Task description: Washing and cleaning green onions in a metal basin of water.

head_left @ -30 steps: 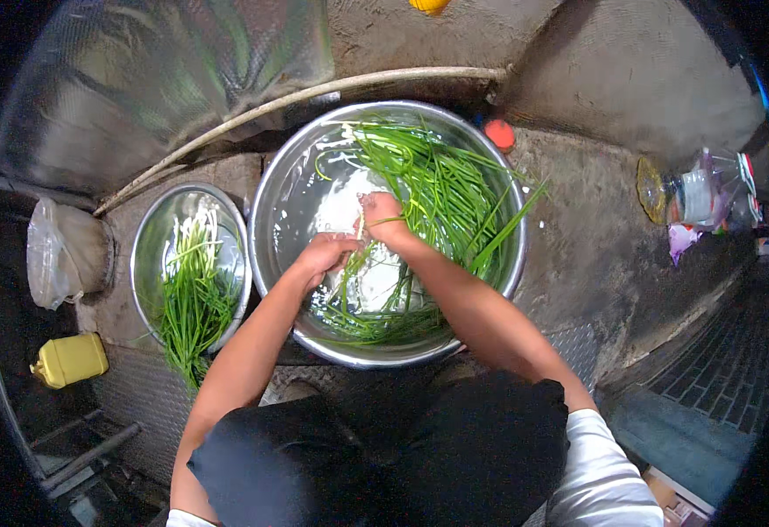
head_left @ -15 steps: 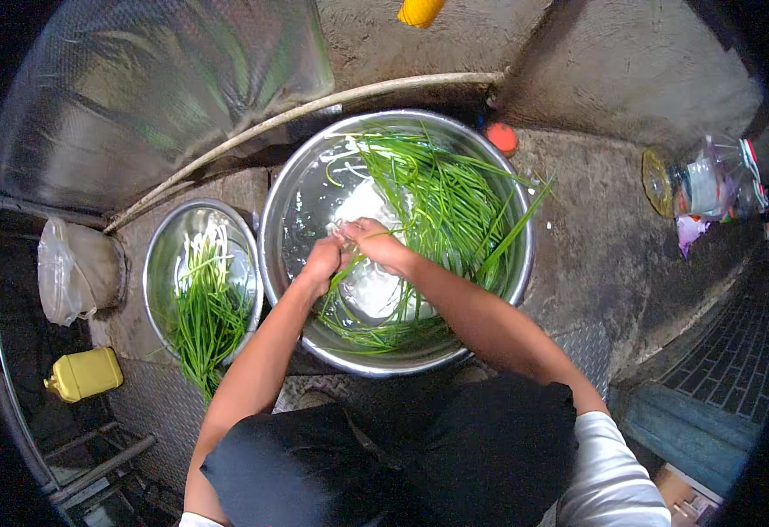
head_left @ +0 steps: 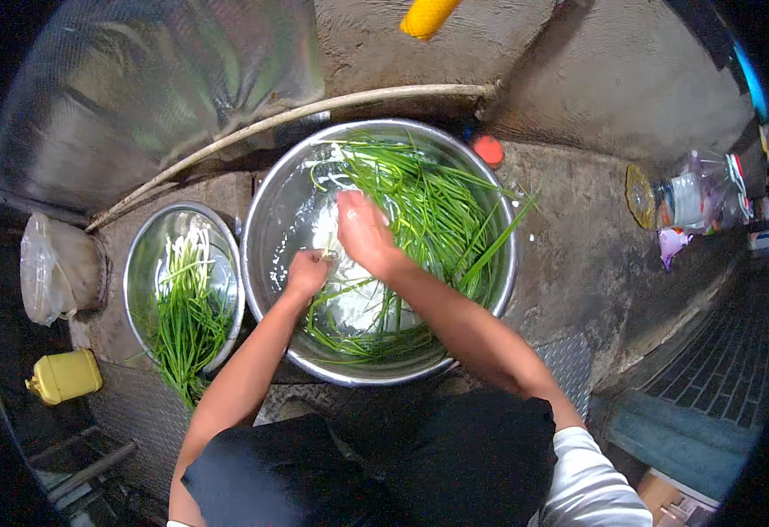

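Beside a rough wall [head_left: 635, 83], stained floor [head_left: 569, 263], steel basin [head_left: 371, 379], green stalks [head_left: 441, 206]

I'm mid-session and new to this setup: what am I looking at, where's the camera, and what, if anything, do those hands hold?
There's no machine here, just a person's bare hands. The view looks down from the left of two wide fisheye cameras worn on the head, so straight edges bend.

The left hand and right hand are over a large metal basin holding water and long green stalks. Whatever the fingers hold is too small or hidden to make out.

On the grey ground, a smaller metal basin stands to the left with a white-ended green bunch. Further left is a yellow jug.
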Tool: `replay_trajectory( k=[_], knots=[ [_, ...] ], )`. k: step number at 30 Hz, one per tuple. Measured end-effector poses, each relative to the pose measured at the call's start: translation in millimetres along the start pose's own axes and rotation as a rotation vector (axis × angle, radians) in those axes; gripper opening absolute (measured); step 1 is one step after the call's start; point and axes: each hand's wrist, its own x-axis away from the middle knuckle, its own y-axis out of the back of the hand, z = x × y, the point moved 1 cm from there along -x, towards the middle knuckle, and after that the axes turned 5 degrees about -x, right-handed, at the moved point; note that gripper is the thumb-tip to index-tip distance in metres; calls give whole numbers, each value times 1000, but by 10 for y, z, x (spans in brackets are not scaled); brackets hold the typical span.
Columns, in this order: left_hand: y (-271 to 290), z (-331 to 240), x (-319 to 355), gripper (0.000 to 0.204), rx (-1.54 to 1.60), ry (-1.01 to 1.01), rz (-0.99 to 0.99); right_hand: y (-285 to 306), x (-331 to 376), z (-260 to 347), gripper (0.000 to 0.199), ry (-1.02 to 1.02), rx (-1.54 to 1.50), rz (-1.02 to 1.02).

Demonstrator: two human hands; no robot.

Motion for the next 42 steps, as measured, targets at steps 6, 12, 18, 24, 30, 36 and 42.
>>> replay_trajectory(
  k=[6, 12, 18, 24, 30, 36, 42],
  knots=[
    [18, -535, 249, 36, -456, -181, -294, 299, 52, -872, 83, 28, 568, -364],
    [100, -578, 241, 29, -513, -546, -591, 215, 19, -809, 76, -380, 234, 201],
    [39, -521, 75, 23, -202, -599, -457, -106, 112, -1019, 54, -325, -493, 363],
    [54, -124, -199, 27, 490, 62, -9, 99, 237, -545, 34, -613, -1412, 599],
    [92, -330, -151, 32, 939, 106, 171, 176, 304, -501, 28, -518, -1480, 747],
    [118, -313, -118, 28, 925, 177, 180, 98, 234, -618, 37, -461, -1127, 477],
    [16, -21, -305, 31, 688, 138, -71, -64, -2, -1257, 48, -411, -809, 260]
  ],
)
